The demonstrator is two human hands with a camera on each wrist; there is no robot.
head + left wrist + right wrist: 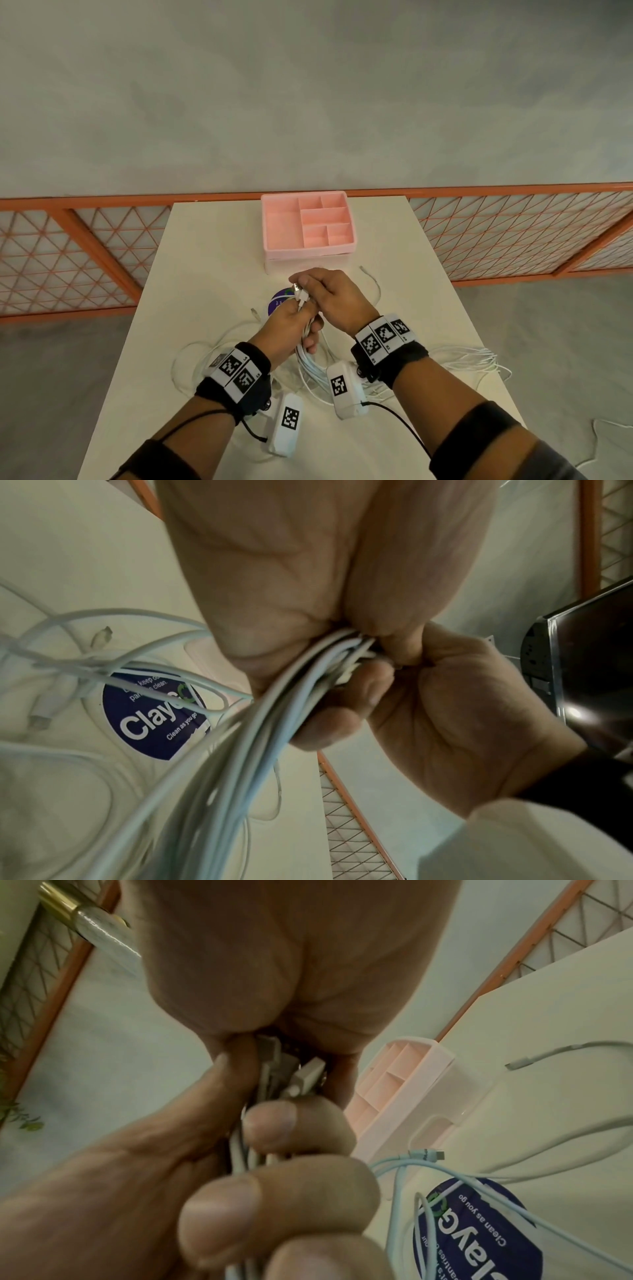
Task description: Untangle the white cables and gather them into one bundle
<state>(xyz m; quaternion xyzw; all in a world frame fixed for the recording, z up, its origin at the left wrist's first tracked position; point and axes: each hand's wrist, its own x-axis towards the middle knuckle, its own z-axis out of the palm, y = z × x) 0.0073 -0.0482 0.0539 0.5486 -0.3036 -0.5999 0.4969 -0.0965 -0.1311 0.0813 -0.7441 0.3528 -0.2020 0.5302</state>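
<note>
Both hands curl tightly around the white cables (pixel 310 363): left hand (pixel 291 329) below, right hand (pixel 329 291) pinching the plugs (pixel 299 294). Beyond the fingers stands a pink organizer (pixel 308 226); under them lies a blue sticker (pixel 277 301).

A cream-white rectangular table (pixel 212 260) stands on a mottled grey floor (pixel 308 85). Beyond its far edge runs a low orange-framed barrier (pixel 85 240) of diagonal wire mesh over pale panels, spanning the whole width of the head view. A pink compartmented organiser tray (pixel 308 222) sits at the table's far end. A round dark-blue sticker (pixel 154 718) with white lettering lies on the tabletop. The light is soft and even, with faint shadows.
</note>
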